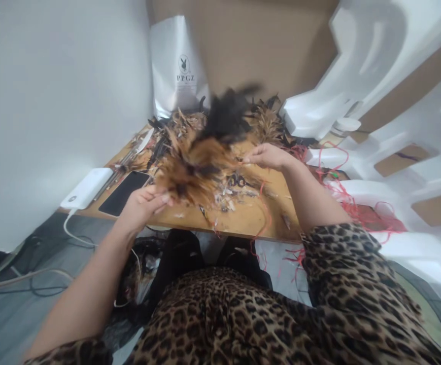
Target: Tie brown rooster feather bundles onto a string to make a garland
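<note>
A bunch of brown and black feathers, smeared by motion, hangs above the wooden table between my hands. My left hand is closed, its thumb and fingers pinching the near left end of the bunch. On the other side, my right hand is closed in a pinch by the bunch's right edge; what its fingertips hold is too blurred to make out. Black-handled scissors lie on the table below the feathers, among pale feather scraps. A thin red string trails over the front edge.
More loose feathers are heaped at the back, before a white printed bag. At left lie a dark phone and a white power bank with a cable. White foam pieces draped with tangled red string stand at right.
</note>
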`<state>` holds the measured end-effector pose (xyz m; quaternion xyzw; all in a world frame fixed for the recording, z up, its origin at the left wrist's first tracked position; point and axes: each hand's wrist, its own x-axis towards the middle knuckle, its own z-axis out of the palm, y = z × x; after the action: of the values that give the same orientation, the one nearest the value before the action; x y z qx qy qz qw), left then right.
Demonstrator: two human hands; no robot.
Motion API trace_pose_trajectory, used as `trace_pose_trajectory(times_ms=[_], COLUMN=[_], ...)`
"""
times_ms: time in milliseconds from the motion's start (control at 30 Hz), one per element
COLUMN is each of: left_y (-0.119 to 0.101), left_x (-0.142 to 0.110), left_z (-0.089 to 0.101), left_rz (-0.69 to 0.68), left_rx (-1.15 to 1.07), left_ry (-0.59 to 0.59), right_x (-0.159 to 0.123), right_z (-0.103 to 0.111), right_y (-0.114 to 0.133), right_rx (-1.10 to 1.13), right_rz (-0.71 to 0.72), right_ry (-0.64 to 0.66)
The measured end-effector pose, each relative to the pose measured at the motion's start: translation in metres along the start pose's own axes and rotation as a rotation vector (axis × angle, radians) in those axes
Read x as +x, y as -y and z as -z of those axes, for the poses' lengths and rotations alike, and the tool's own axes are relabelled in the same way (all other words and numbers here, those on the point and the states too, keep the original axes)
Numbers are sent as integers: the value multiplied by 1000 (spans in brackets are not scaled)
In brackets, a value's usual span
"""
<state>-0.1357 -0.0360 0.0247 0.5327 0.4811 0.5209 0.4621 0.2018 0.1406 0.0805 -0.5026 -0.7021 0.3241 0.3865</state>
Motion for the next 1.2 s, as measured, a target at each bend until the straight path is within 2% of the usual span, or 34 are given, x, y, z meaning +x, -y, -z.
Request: trace_pose_trajectory(times_ms=[67, 133, 167, 233, 300, 400, 467, 533, 633, 733, 867, 1067, 1133, 1200], left_y=[-6, -9, -10, -10, -9, -8, -8, -8, -8, -6, -2, 5, 7, 10], left_x=[5, 11, 13, 18, 21, 23, 23, 22, 18, 15, 13, 12, 12, 12], left_z=[-6, -16, -22, -37, -51, -71, -79, -83, -84, -85, -86, -90, -92, -93], left_rz=[38, 65, 77, 98, 112, 110, 99, 90, 75, 60, 64, 78, 67, 58], left_rx=[-217, -344, -391, -465, -513, -542, -537, -522, -502, -500, -526, -494, -480, -477], left_ry=[-38, -38, -39, -48, -46, -36, -36, -40, -74, -98, -118, -101, -101, -101], right_x=[-13, -26, -32, -44, -55, -72, -83, -92, -99, -99, -98, -112, -117, -120], right_z=[6, 6, 4, -8, -29, -73, -102, -126, -148, -155, -155, -150, -148, -148], right_y=[-10, -11, -8, 5, 22, 44, 49, 47, 39, 33, 28, 22, 20, 18], right_rx=[-49, -125, -156, -137, 16, 294, 444, 593, 754, 746, 653, 279, 150, 88], right_rz=[-87, -156, -154, -72, 41, 102, 55, -56, -212, -233, -159, 94, 152, 176], right_ry=[265, 516, 592, 623, 568, 516, 448, 396, 331, 266, 201, -204, -229, -194])
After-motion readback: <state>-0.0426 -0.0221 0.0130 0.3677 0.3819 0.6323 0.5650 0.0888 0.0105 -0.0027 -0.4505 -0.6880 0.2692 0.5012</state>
